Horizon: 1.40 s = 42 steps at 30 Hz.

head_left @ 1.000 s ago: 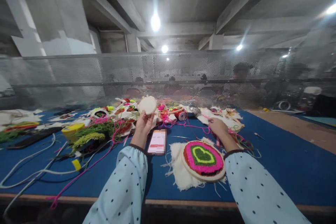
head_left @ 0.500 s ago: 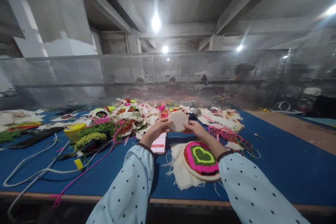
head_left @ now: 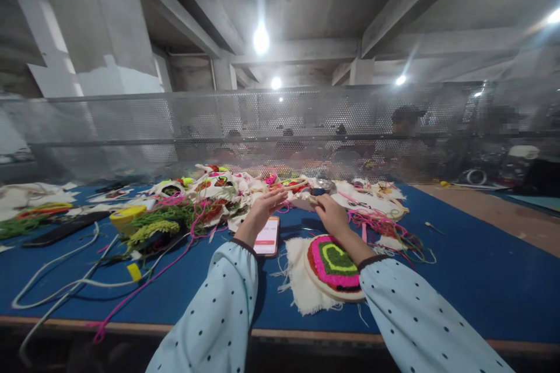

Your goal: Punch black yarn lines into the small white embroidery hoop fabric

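My right hand point(head_left: 333, 217) has its fingers closed at the edge of a small, pale round embroidery hoop point(head_left: 301, 201), which is tilted and only partly visible. My left hand point(head_left: 265, 208) is stretched out flat beside it, fingers extended, with nothing visibly gripped. Below the left hand lies a phone point(head_left: 268, 239) with a lit screen. Under my right forearm a larger embroidery hoop point(head_left: 315, 287) rests on frayed cream cloth point(head_left: 301, 280). Its tufted heart design point(head_left: 338, 259) is green, yellow, pink and red; the forearm hides its right side.
Heaped cloth and yarn pieces point(head_left: 223, 186) cover the table's back. A yellow cup point(head_left: 126, 218), green yarn point(head_left: 161, 215) and a white cord point(head_left: 79, 283) lie left. Pink yarn point(head_left: 380, 224) and a small tool point(head_left: 433, 227) are right. A perforated metal screen point(head_left: 280, 111) stands behind.
The small hoop has turned from facing me to a steep tilt. My left hand has let go of its edge and straightened its fingers; my right hand still has hold.
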### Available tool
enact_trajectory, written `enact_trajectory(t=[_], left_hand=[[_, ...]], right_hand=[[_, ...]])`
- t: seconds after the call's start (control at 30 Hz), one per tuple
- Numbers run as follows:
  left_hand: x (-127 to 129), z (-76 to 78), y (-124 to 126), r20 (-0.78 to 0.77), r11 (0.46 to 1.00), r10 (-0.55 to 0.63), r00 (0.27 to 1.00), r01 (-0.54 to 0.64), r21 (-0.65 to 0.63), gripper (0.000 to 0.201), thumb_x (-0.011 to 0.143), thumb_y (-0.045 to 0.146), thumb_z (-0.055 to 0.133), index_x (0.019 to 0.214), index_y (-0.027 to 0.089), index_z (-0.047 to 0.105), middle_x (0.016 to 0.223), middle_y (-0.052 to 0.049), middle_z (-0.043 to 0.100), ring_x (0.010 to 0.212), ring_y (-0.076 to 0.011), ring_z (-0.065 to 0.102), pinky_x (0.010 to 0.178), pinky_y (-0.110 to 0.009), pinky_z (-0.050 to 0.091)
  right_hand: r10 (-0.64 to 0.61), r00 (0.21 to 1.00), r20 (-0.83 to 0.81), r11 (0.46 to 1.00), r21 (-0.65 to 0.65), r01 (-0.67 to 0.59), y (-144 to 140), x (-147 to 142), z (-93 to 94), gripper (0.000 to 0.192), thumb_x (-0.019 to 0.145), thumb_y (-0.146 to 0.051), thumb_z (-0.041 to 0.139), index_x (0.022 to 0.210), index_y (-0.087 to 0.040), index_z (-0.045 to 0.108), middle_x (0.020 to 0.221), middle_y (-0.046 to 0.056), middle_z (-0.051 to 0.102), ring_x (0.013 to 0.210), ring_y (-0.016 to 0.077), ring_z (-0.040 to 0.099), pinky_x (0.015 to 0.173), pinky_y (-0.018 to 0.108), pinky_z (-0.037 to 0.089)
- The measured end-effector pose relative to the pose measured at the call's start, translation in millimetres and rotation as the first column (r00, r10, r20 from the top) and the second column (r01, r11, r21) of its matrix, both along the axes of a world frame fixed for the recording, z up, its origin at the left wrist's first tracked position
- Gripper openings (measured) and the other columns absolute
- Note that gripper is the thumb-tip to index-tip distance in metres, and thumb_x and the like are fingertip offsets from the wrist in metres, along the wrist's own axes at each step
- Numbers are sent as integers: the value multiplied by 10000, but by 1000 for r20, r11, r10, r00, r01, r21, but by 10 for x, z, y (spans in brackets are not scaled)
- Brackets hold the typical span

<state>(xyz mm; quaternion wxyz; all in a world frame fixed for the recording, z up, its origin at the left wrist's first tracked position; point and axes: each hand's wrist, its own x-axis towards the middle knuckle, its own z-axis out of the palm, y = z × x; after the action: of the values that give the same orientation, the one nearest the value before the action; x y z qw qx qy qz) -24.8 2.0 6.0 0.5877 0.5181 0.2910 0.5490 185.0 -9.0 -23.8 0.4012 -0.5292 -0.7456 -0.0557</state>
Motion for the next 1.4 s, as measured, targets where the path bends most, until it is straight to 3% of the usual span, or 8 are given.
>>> enact_trajectory(t=[0.2,0.37,0.53,0.77,0.87,1.0,1.2,1.4], left_hand=[[7,-36,50,-100,991,119,988,-112,74,347,658,266,702,989,166,667,1047,-98,650,970,-217,592,851,-319,432],[-3,-86,48,-361,851,495,790,-358,383,198,583,163,720,771,225,711,905,-69,678,1000,-263,542,869,-313,374],[-15,-114,13,-569,773,618,542,-289,565,42,643,255,678,674,236,699,733,-74,666,857,-265,560,757,-290,356],[-132,-10,62,-594,705,692,410,-202,680,100,691,223,603,620,223,674,635,-47,626,672,-186,542,618,-237,327],[-199,-25,110,-674,791,580,458,-118,601,109,640,179,625,534,199,637,535,-21,588,547,-137,511,539,-213,323],[-225,-72,94,-815,976,171,554,16,215,160,624,181,643,476,167,581,363,20,472,336,-91,408,401,-201,280],[-95,66,-51,-387,986,-131,913,162,49,149,692,275,661,717,142,600,685,-23,591,597,-101,549,447,-157,355],[63,173,-123,57,967,-253,966,251,34,104,761,183,607,741,141,515,675,-7,547,535,-59,501,476,-154,384]], right_hand=[[8,997,79,997,76,-14,-25,-6,42,213,828,-188,454,957,-221,620,900,36,555,825,158,519,656,231,366],[100,978,181,982,138,-126,-45,-25,61,192,821,-177,488,939,-210,635,911,43,550,864,172,498,742,257,377],[86,980,181,987,121,-109,-28,-24,49,198,813,-156,491,934,-210,639,911,47,554,867,173,499,745,260,383],[69,981,179,997,8,-72,-14,-7,27,193,820,-211,486,902,-210,661,892,41,594,867,168,522,726,257,378],[57,983,174,998,-34,-52,-26,-32,19,216,821,-228,484,963,-233,647,927,28,623,869,167,551,691,248,380],[29,985,173,998,-66,-17,-27,-31,21,273,825,-230,474,1050,-280,620,992,8,636,854,171,580,669,245,384],[-13,992,123,999,-43,18,-37,24,68,334,833,-205,425,1125,-266,577,1020,21,620,859,177,581,658,242,384],[43,987,153,999,-27,-39,-79,-101,64,327,833,-189,400,1095,-276,574,1017,9,611,847,170,573,656,236,372]])
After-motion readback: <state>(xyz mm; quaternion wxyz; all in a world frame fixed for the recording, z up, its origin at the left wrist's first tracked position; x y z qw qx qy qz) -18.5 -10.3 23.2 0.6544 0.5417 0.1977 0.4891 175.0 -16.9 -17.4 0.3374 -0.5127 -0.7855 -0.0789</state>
